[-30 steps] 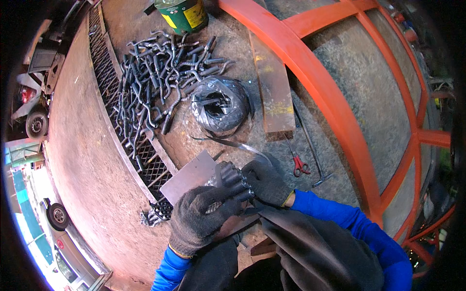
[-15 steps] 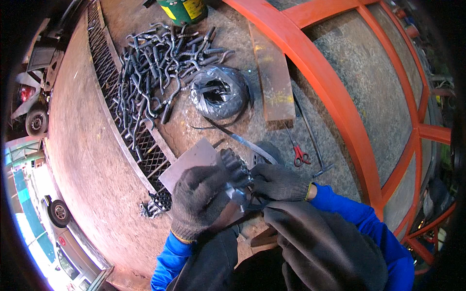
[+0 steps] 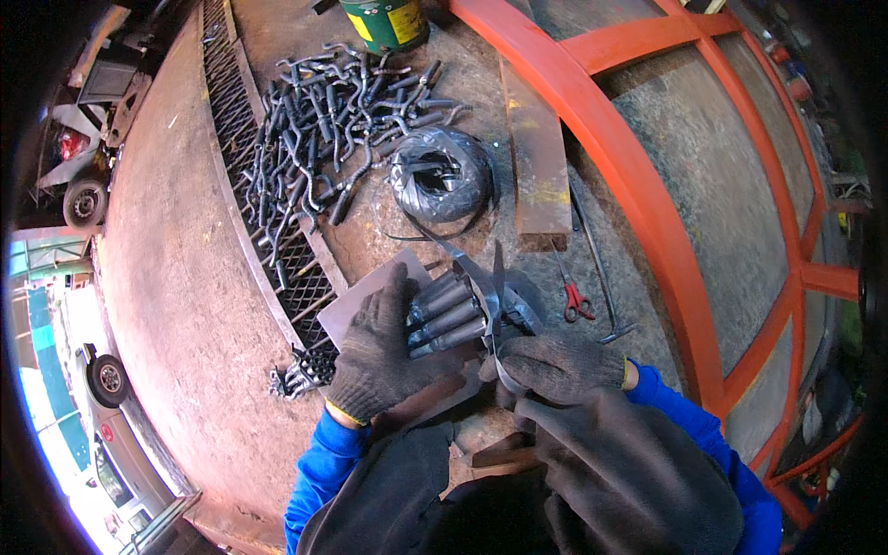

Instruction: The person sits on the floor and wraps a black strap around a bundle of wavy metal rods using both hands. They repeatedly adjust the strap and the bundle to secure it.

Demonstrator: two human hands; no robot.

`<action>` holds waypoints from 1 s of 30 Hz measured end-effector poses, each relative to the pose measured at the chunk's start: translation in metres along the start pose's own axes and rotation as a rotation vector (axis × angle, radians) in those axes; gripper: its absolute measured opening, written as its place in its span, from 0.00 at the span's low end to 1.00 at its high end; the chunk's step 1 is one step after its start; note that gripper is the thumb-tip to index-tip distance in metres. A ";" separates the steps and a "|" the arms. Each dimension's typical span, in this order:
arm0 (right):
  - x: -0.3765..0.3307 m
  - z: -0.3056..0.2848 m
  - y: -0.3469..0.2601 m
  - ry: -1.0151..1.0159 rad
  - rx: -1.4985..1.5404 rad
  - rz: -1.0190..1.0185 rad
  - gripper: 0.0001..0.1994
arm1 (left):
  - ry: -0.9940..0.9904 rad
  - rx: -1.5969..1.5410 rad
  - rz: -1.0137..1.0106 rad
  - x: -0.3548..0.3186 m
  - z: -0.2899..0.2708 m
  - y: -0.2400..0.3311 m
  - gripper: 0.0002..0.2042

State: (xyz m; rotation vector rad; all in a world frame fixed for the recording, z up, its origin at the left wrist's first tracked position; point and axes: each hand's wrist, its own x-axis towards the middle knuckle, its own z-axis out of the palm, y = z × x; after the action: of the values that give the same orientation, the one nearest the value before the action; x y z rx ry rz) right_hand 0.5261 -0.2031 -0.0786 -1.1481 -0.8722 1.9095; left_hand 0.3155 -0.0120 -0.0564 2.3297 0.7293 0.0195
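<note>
A bundle of short dark metal rods lies across a flat metal plate just in front of me. My gloved left hand holds the bundle's left end, with one finger stretched along the plate. At the right end, a dark flat plastic strap passes round the rods. My gloved right hand pinches the strap's end beside the bundle; its thumb side is partly hidden. The strap runs back to a coil wrapped in dark plastic on the floor.
A heap of bent dark rods lies beyond, partly over a floor grating. Red-handled scissors and a T-shaped bar lie right. An orange metal frame stands nearby; a green bucket is at the back.
The rods have come into clearer view as my left hand has opened out over them. The strap now loops up around the bundle's right end, its end in my right hand.
</note>
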 end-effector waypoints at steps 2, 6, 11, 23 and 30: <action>0.002 0.001 -0.036 -0.037 -0.170 0.072 0.16 | 0.001 0.095 0.020 -0.001 0.008 -0.003 0.61; 0.014 -0.002 -0.018 0.087 -0.688 -0.170 0.15 | 0.031 0.188 0.022 0.005 0.014 0.002 0.58; 0.021 0.010 -0.039 0.137 -0.785 -0.161 0.13 | 0.068 0.147 0.048 0.010 0.020 0.000 0.52; 0.028 0.006 -0.032 -0.009 -0.586 -0.092 0.17 | 0.251 0.112 0.000 0.001 0.035 0.004 0.38; 0.020 0.013 -0.041 -0.171 -0.733 -0.125 0.14 | 0.227 0.103 0.042 0.009 0.024 0.013 0.35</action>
State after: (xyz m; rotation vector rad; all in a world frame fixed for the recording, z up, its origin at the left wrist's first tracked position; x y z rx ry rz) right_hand 0.5172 -0.1677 -0.0477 -1.2956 -1.7868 1.6328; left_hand 0.3341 -0.0303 -0.0682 2.4675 0.8081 0.2751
